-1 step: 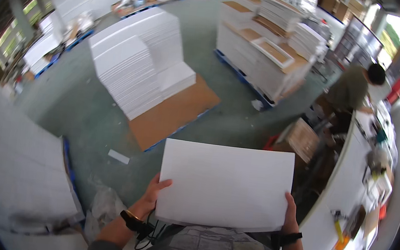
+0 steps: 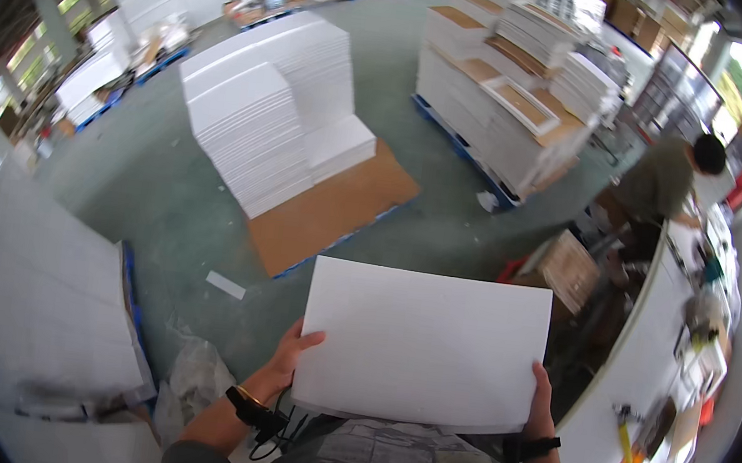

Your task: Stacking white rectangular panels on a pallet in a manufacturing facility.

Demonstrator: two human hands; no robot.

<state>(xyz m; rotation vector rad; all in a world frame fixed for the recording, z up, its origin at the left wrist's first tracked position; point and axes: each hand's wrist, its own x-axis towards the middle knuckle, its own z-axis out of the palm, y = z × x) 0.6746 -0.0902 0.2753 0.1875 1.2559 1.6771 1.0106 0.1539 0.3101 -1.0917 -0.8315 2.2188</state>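
Note:
Held out in front of my waist is a plain white rectangular panel (image 2: 422, 347), its broad face turned up toward me. My left hand (image 2: 291, 352) is closed on the left edge, thumb lying on the top face and the other fingers hidden underneath. On the opposite edge my right hand (image 2: 542, 399) grips too, with the thumb tip at the rim and the fingers mostly out of sight. A tall stepped stack of white panels (image 2: 246, 126) rests on a brown sheet (image 2: 336, 218) ahead to the left.
Ahead right, more white panels (image 2: 486, 107) are piled on a blue pallet (image 2: 463, 146). A covered pile (image 2: 53, 287) stands at left beside clear plastic wrap (image 2: 199, 377). Along the right runs a workbench (image 2: 622, 361) with tools; another person (image 2: 656, 182) bends over it near a cardboard box (image 2: 564, 267).
The surroundings sit slightly farther right in the picture, and the panel has shifted a little right too. Both hands keep their hold on it.

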